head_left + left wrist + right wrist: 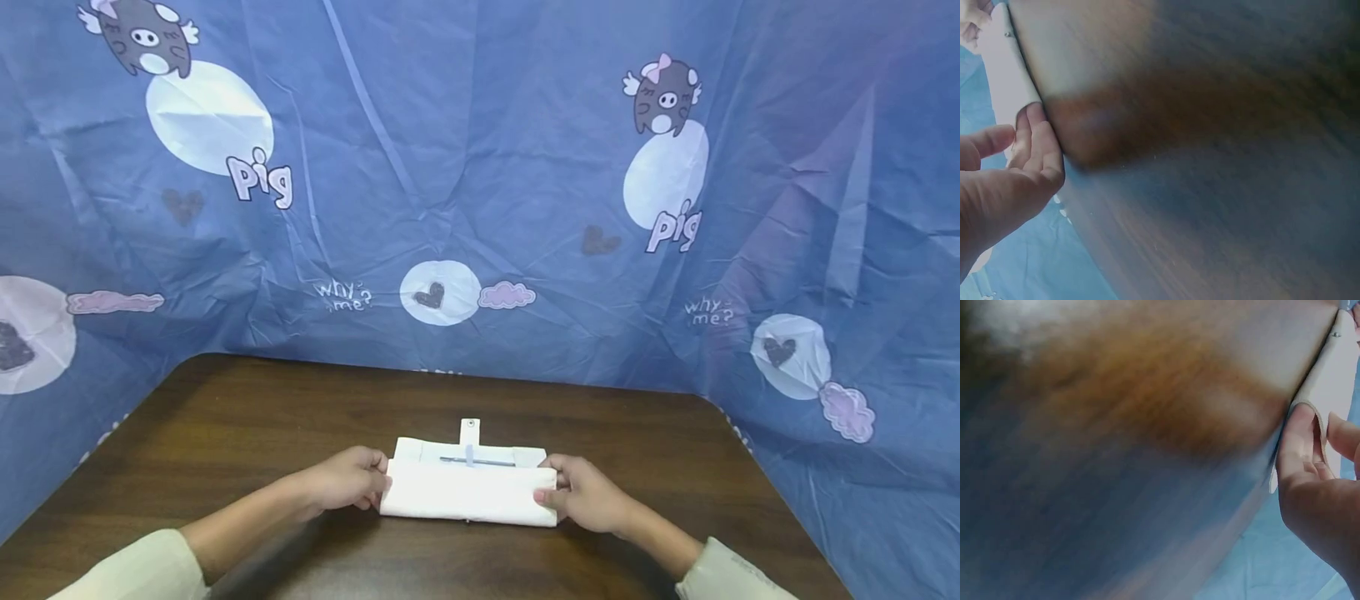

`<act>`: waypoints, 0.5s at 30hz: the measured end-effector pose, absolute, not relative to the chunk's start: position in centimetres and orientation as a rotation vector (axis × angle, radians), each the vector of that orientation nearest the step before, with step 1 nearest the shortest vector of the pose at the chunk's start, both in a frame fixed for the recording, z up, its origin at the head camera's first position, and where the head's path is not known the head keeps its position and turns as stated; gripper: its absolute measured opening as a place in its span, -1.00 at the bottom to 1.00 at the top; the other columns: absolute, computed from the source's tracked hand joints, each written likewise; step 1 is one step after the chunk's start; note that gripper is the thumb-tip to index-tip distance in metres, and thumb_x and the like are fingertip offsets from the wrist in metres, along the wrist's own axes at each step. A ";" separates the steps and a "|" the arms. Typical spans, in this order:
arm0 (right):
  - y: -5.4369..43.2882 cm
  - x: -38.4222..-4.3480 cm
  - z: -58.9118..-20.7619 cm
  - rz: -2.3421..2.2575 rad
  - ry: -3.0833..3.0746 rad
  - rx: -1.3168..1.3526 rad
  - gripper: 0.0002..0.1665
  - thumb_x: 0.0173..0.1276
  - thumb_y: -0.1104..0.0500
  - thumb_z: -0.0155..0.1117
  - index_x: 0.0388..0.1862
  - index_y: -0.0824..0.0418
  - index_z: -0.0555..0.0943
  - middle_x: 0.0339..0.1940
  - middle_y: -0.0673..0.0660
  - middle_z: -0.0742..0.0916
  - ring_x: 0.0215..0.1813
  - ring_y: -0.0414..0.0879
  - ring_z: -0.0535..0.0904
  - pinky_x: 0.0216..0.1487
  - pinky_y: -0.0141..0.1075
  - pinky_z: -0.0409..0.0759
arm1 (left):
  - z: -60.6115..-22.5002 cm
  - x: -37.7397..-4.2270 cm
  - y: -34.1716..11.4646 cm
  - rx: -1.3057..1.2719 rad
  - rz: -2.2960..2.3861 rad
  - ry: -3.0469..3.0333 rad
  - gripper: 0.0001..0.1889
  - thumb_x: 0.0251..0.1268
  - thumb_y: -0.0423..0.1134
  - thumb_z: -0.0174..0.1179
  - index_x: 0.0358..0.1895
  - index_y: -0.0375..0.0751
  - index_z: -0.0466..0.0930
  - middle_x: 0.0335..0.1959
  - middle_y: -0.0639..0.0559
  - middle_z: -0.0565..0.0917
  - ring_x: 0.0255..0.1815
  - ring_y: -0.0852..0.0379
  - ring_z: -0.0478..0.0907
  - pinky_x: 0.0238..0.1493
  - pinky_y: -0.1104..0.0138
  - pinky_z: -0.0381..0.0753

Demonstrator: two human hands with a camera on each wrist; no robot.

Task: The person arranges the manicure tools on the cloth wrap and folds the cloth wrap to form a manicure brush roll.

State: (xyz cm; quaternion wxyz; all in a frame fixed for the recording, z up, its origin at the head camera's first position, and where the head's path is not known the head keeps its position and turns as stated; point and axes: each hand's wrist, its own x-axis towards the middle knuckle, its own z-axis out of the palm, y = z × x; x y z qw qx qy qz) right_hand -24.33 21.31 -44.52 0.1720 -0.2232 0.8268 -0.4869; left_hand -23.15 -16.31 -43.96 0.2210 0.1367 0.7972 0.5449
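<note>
A white case (468, 493) lies on the table, its near part folded over toward the back. Along its far side a flap shows, with a short strap (469, 432) bearing a snap stud. A thin grey pen-like stick (487, 462) lies behind the fold, crossed by a small pale band. My left hand (351, 479) grips the case's left end, thumb on top and fingertips inside the fold in the left wrist view. At the right end my right hand (588, 493) pinches the fold, thumb above and fingers tucked under the layer in the right wrist view.
The dark brown wooden table (285, 408) has rounded far corners. Behind it and at both sides hangs a blue printed cloth (450, 192) with pigs, hearts and lettering.
</note>
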 end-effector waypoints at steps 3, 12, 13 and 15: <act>21.0 -24.5 -44.6 -1.413 2.325 -0.527 -0.75 0.48 0.32 0.27 0.02 0.46 0.52 -0.29 0.18 0.76 -0.24 -0.01 0.74 -0.28 -0.17 0.75 | -43.9 -23.3 -16.7 0.365 1.500 2.183 -0.87 0.41 -0.43 0.08 -0.35 -0.27 0.41 -0.39 -0.06 0.58 -0.32 0.05 0.55 -0.26 0.23 0.57; 20.3 -24.7 -44.4 -1.449 2.315 -0.241 -0.83 0.36 0.38 0.37 -0.20 0.41 0.52 -0.47 0.09 0.60 -0.35 -0.10 0.64 -0.29 -0.15 0.75 | -44.4 -24.1 -17.0 0.299 1.526 2.092 -0.86 0.38 -0.45 0.15 -0.39 -0.32 0.54 -0.47 -0.05 0.59 -0.38 0.08 0.59 -0.29 0.29 0.63; 20.4 -24.7 -44.4 -1.449 2.312 -0.211 -0.83 0.35 0.38 0.38 -0.21 0.40 0.53 -0.45 0.10 0.61 -0.34 -0.09 0.64 -0.29 -0.16 0.74 | -44.4 -24.2 -16.8 0.283 1.517 2.109 -0.85 0.37 -0.44 0.16 -0.42 -0.30 0.54 -0.49 -0.04 0.59 -0.41 0.08 0.60 -0.32 0.31 0.62; 20.3 -24.7 -44.4 -1.451 2.307 -0.155 -0.83 0.33 0.38 0.39 -0.22 0.39 0.54 -0.42 0.12 0.64 -0.34 -0.09 0.64 -0.29 -0.17 0.74 | -44.3 -24.2 -16.5 0.243 1.490 2.151 -0.83 0.34 -0.44 0.17 -0.46 -0.27 0.53 -0.53 -0.04 0.60 -0.45 0.09 0.62 -0.38 0.33 0.61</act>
